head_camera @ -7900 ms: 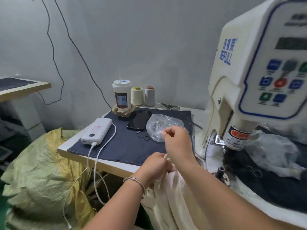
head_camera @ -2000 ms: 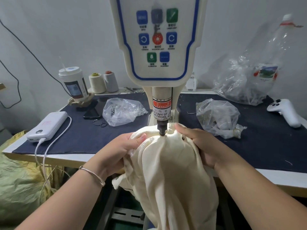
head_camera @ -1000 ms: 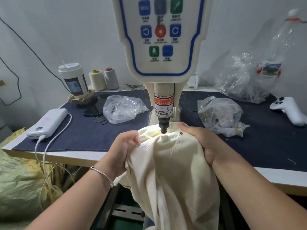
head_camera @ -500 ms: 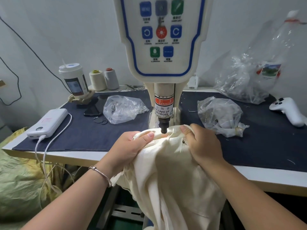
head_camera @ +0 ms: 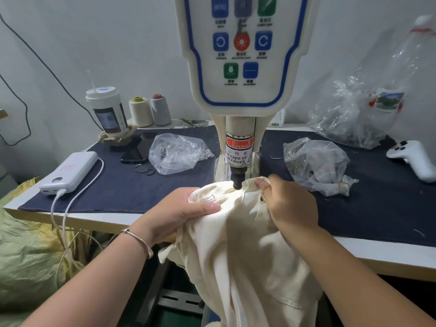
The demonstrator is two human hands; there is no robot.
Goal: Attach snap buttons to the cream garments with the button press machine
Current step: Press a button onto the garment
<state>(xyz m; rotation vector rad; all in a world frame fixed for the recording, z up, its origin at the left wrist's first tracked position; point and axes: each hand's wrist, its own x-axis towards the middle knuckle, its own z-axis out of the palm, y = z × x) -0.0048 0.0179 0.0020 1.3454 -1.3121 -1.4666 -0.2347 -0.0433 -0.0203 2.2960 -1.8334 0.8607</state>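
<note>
Where the cream garment lay bunched over the front edge of the worktop, its upper fold sat directly under the black punch tip of the button press machine, with the rest hanging down below the edge. The left hand held the fabric to the left of the punch, its grip closed, thumb laid across the top of the fold and fingers curled into the cloth. The right hand gripped the fabric to the right of the punch, fingers bent round the fold's edge. A small dark snap was visible in the cloth just beside the right hand's fingers. A bangle circled the left wrist. On the dark mat, a clear bag lay left of the machine column and another clear bag lay right of it. A white power bank with a cable stood near the left edge, and a white controller lay at the far right.
</note>
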